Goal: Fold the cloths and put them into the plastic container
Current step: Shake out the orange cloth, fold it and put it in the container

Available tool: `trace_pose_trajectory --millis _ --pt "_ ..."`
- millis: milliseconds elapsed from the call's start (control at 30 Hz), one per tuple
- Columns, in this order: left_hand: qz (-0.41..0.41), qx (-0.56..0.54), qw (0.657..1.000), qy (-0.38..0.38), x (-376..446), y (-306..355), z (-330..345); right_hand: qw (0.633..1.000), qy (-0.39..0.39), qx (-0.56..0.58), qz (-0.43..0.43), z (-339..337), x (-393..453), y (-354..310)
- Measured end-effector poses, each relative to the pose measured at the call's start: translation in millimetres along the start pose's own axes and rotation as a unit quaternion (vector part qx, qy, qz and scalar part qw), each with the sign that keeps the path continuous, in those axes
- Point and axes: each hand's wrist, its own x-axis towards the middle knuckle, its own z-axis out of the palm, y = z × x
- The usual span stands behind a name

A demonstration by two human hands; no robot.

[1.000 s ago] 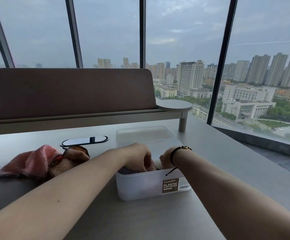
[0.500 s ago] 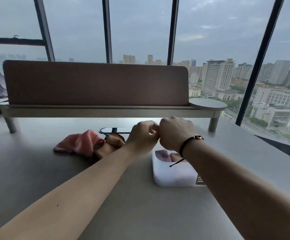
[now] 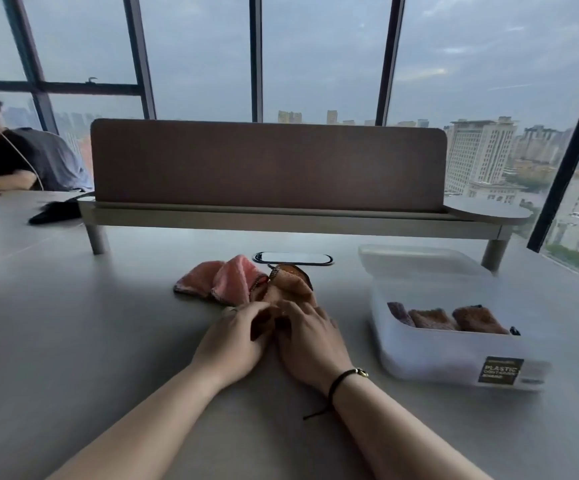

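Both hands lay side by side on the smooth grey counter [image 3: 73,341]. The left hand [image 3: 234,344] and the right hand [image 3: 310,344] had their fingers on the near edge of a soft tan cloth [image 3: 289,287], though I could not tell if they gripped it. A fluffy pink cloth [image 3: 222,280] sat crumpled just beside the tan one. Behind them was a flat black oval plate [image 3: 293,258]. To the right stood the white plastic container [image 3: 454,355] with folded brown cloths [image 3: 454,318] inside. A long brown screen [image 3: 267,164] stood across the back.
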Motion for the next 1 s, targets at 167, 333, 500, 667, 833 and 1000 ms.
trace_pose_trajectory --millis 167,333,500,667,833,1000 --pt "0.058 0.031 0.997 0.037 3 1 3 0.998 0.049 -0.017 -0.028 -1 0 6" --pt "0.057 -0.064 0.993 0.076 -2 13 -2 0.993 0.095 0.061 -0.028 -5 -8 -4" --pt "0.016 -0.126 0.988 0.085 -3 14 -4 0.994 0.057 0.088 -0.001 -10 -12 -4" --pt "-0.037 -0.103 0.992 0.069 -3 12 -4 0.985 0.027 0.159 0.067 -17 -12 -2" --pt "-0.059 -0.107 0.992 0.045 -3 11 -6 0.956 0.068 0.248 0.144 -23 -1 5" --pt "-0.037 -0.180 0.982 0.038 -5 17 -7 0.962 0.052 0.225 0.145 -24 0 9"
